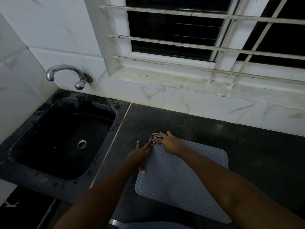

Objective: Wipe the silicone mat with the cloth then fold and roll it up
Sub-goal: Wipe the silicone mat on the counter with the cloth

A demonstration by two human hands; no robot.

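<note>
A grey silicone mat [181, 179] with wavy ridges lies flat on the dark countertop [247, 138], reaching to the front edge. My right hand [170, 143] presses a small black-and-white checked cloth [154, 139] onto the mat's far left corner. The cloth is bunched and mostly hidden under my fingers. My left hand [141, 154] rests flat, fingers spread, across the mat's left edge, partly on the counter.
A black sink [33, 126] with a round drain sits to the left, its rim wet. A chrome tap [66, 75] juts from the white tiled wall above it. A barred window and stained sill [173, 80] run along the back.
</note>
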